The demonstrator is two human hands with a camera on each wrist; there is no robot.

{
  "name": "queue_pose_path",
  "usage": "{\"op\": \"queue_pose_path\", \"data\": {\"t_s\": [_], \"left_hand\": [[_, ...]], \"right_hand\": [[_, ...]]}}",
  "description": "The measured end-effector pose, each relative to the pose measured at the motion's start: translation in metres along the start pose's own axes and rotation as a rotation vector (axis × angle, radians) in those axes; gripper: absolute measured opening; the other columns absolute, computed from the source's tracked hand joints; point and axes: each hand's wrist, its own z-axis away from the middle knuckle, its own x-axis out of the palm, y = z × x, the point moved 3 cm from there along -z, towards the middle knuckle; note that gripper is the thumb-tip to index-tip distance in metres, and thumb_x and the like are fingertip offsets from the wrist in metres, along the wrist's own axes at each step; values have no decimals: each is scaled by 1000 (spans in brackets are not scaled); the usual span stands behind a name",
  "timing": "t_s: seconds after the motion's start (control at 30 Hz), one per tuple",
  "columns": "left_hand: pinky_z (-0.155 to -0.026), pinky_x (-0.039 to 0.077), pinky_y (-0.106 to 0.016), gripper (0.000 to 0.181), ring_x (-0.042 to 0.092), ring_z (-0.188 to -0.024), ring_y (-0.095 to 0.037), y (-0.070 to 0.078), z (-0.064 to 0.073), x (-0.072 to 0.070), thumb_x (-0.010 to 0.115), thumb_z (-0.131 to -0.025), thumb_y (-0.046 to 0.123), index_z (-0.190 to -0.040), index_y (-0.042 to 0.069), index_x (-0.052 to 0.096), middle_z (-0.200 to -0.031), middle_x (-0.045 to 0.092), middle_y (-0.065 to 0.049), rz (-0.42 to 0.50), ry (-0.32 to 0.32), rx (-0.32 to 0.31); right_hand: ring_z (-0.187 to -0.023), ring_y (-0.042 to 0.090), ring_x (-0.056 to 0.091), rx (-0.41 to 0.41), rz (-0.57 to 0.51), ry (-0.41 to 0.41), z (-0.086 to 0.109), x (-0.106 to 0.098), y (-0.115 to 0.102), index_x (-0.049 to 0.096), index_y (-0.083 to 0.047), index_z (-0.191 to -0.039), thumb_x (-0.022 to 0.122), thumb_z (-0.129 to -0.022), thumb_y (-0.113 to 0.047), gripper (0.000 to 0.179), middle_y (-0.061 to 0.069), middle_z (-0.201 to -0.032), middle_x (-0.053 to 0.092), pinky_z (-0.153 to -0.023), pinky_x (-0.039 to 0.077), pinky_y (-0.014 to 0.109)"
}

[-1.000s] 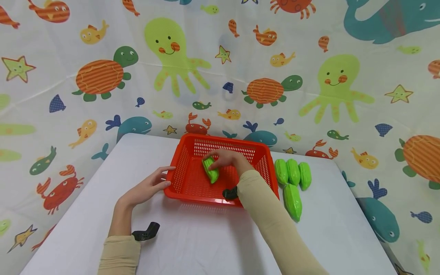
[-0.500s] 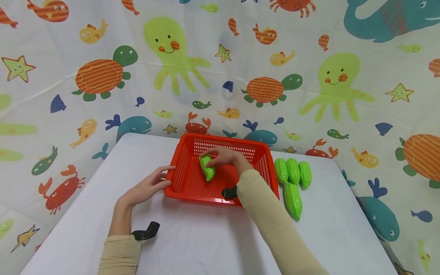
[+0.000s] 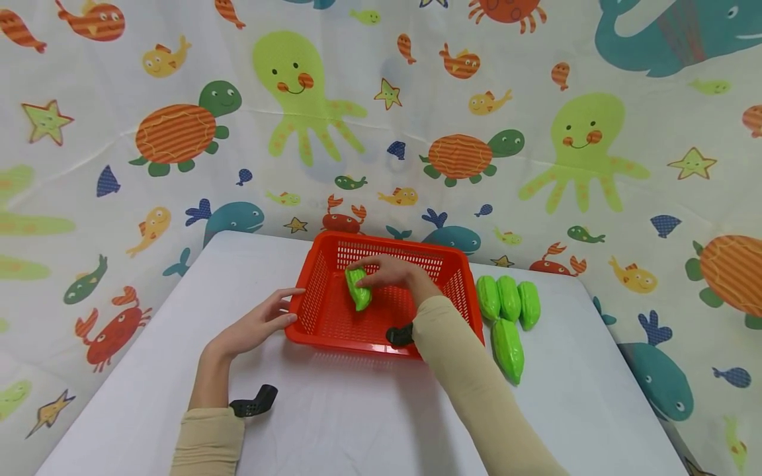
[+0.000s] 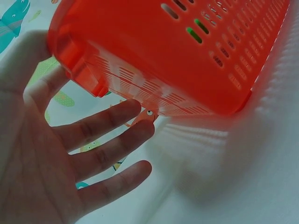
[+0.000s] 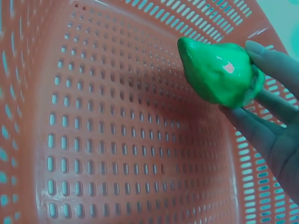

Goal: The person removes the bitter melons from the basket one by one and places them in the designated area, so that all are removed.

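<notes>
My right hand (image 3: 383, 272) pinches a glossy green ridged fruit (image 3: 359, 291) with a pointed end, inside a red plastic basket (image 3: 372, 346). In the right wrist view the thumb and fingers hold the blunt end of the fruit (image 5: 219, 74), tip pointing away, over the slotted floor (image 5: 112, 126). Whether it touches the floor cannot be told. At the basket's left end my left hand (image 3: 253, 325) touches the outer rim, its fingers spread. The left wrist view has the hand (image 4: 51, 149) with thumb and index at the rim's corner and the other fingers nearly straight, beside the wall.
Right of the basket lie several similar green fruits, three side by side (image 3: 508, 297) and one in front (image 3: 507, 350). A white cloth (image 3: 333, 423) covers the table. A sea-animal curtain (image 3: 381, 152) hangs behind. A black device (image 3: 254, 401) is strapped to the left wrist.
My right hand has shifted slightly left and away with the green ridged fruit, mostly in the first half second. The left hand stays at the basket's rim.
</notes>
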Motion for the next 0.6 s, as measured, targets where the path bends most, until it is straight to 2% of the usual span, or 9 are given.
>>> {"op": "queue_pose_path", "data": {"t_s": [0.13, 0.23, 0.43, 0.6], "left_hand": [[-95, 49, -53, 60, 44, -127, -37, 1, 0, 0, 60, -97, 34, -149, 25, 32, -138, 46, -17, -3, 1, 0], [-95, 49, -53, 60, 44, -127, -38, 1, 0, -1, 60, -97, 34, -149, 25, 32, -138, 46, -17, -4, -1, 1], [-95, 49, -52, 59, 44, -126, -37, 1, 1, -1, 59, -97, 34, -149, 25, 32, -138, 46, -16, -1, 0, 10], [-94, 50, -49, 58, 45, -126, -37, -1, 0, -1, 59, -98, 34, -149, 26, 33, -138, 47, -16, -1, -3, 19]], "right_hand": [[-114, 25, 50, -7, -27, 17, 2, -2, 0, 59, -25, -136, 69, -92, -24, 45, 8, -127, 51, -98, 49, 40], [-114, 23, 51, -14, -8, 47, 4, -5, -1, 60, -28, -134, 70, -91, -27, 45, 5, -126, 52, -97, 49, 37], [-115, 24, 50, -62, -21, 77, 11, -11, -8, 60, -29, -134, 71, -90, -27, 45, 4, -130, 50, -100, 46, 48], [-115, 24, 50, -86, 60, 104, 24, -17, -17, 60, -33, -134, 72, -89, -33, 46, 2, -129, 51, -94, 49, 45]]}}
